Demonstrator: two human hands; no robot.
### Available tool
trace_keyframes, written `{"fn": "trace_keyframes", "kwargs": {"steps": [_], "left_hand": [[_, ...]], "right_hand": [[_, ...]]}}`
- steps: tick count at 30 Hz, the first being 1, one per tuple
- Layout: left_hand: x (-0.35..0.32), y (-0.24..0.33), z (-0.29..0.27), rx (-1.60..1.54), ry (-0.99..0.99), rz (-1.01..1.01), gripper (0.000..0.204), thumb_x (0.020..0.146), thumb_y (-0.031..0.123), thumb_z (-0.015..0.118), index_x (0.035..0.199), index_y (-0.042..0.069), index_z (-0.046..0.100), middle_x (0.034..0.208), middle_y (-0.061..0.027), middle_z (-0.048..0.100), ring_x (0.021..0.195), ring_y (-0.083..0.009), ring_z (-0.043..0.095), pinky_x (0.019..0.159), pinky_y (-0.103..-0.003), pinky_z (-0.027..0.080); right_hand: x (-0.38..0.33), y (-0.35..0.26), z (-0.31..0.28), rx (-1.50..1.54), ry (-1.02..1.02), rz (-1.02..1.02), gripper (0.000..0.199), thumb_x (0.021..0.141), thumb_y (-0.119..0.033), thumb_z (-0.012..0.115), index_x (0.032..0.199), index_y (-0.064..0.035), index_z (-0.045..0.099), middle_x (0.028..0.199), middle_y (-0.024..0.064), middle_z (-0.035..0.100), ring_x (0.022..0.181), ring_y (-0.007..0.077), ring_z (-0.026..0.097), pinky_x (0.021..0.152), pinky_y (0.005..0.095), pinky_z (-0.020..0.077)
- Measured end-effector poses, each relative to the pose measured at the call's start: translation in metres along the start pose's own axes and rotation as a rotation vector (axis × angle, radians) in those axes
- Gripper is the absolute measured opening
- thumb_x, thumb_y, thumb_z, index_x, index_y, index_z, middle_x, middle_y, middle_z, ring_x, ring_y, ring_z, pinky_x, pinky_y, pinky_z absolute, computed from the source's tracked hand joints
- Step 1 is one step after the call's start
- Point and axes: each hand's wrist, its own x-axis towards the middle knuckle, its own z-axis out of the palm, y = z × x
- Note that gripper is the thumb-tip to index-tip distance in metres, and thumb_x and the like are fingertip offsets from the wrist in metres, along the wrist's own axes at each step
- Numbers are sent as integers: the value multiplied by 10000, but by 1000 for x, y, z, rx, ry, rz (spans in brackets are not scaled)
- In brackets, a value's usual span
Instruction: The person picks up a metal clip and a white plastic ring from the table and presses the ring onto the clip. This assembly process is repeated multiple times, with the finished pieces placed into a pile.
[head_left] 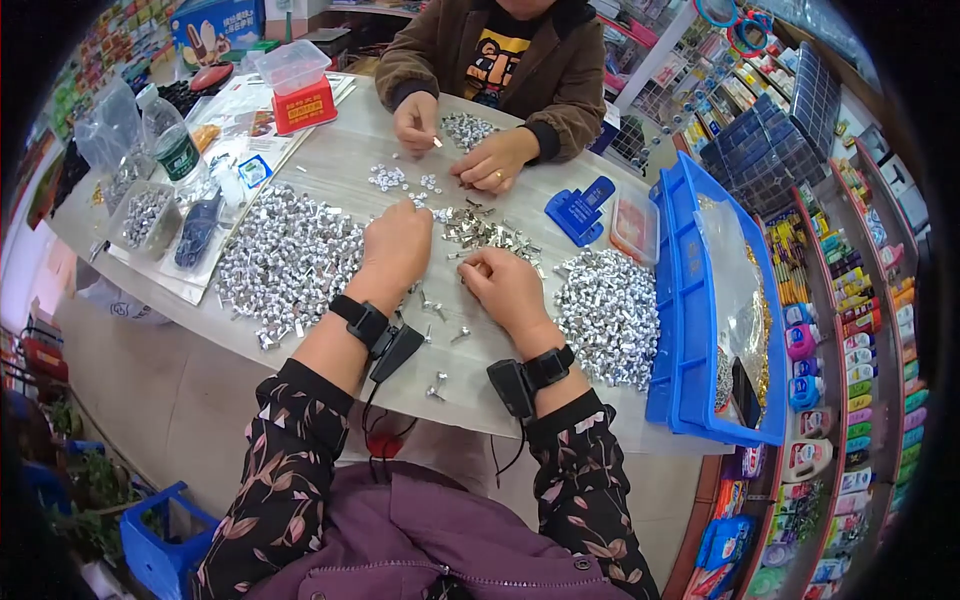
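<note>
My left hand (399, 246) is closed, back upward, beside small white discs (387, 178) and a loose pile of small metal parts (488, 230). Its fingertips are hidden. Across that pile, my right hand (507, 287) has its fingers curled and thumb against forefinger; whatever is in the pinch is too small to make out. A large heap of small silver-and-white metal pieces (290, 255) spreads left of my left hand. Another such heap (608, 315) lies right of my right hand. A few loose metal pieces (437, 386) rest near the table's front edge.
Opposite, another person's hands (497, 160) work by a small pile (466, 130). A blue plastic tray (680, 300) edges the table's right side, near a blue holder (580, 212). A water bottle (170, 135), a clear tub (145, 218) and a red scale (304, 106) stand left.
</note>
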Motion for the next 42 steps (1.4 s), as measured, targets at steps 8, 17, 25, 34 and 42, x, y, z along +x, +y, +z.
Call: {"fn": "trace_keyframes", "kwargs": {"steps": [8,17,25,34,42], "left_hand": [[-2,5,-3,-163,86,5,91,793,121,549,831,40,564,838,-131,592,816,-300,602,670,-391,494],[-13,32,-10,-1712,-393,-159,147,839,184,617,877,52,564,747,10,557,652,-81,536,561,-217,439],[-19,24,-13,-1972,-512,-315,138,868,176,588,938,60,561,789,-13,571,691,-80,552,606,-205,484],[-21,33,-9,-1991,-446,-312,113,881,128,559,938,31,555,781,-23,576,679,-97,570,639,-223,506],[-25,32,2,-1546,-163,-17,96,891,78,516,943,0,536,774,-43,590,665,-92,572,606,-225,479]], "right_hand": [[-4,18,-2,503,42,89,166,833,-161,605,921,-21,618,735,37,622,631,117,576,598,243,465],[-11,5,-22,1026,60,119,113,863,-73,569,956,-12,588,831,31,610,701,73,559,645,200,468],[-16,-11,-26,1190,-3,216,143,845,-75,597,969,-4,590,831,42,618,707,84,572,665,218,478],[-17,7,-14,960,130,18,91,831,-59,619,903,-5,605,867,41,621,742,92,577,681,203,461],[-14,-5,-16,823,80,53,95,831,-38,614,917,0,598,887,35,616,794,81,567,729,198,457]]}}
